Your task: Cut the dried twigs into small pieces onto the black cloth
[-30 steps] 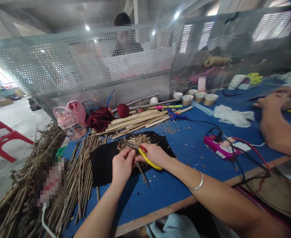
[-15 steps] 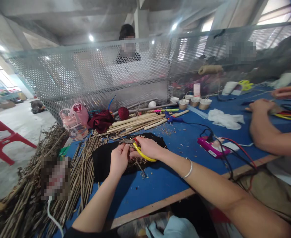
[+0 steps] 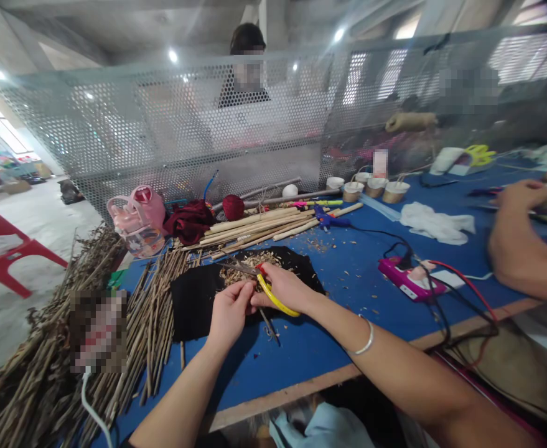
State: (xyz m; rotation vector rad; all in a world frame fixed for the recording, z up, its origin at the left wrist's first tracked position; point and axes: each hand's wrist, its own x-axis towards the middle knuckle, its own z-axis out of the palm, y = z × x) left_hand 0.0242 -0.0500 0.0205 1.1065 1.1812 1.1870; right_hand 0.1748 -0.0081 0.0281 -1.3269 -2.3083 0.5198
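Observation:
My right hand is closed around the yellow handle of a pair of scissors, whose blades point left over a heap of chopped plant bits. My left hand is closed in a pinch just left of the right fingers; what it holds is hidden. Both hands are over the near edge of a black cloth, on which the heap lies. A thin dark twig sticks out below the hands toward the table's front. Many cut brown stems lie left of the cloth.
Leafy dried stalks fill the left side. Behind the cloth lie pale sticks, a blue glue gun and a pink bottle. A magenta power strip with cables is on the right, near a co-worker's arm.
The hands have drawn slightly nearer to me and lower, so more of the chopped heap shows behind them. The view has shifted a little, and the co-worker's hands have moved.

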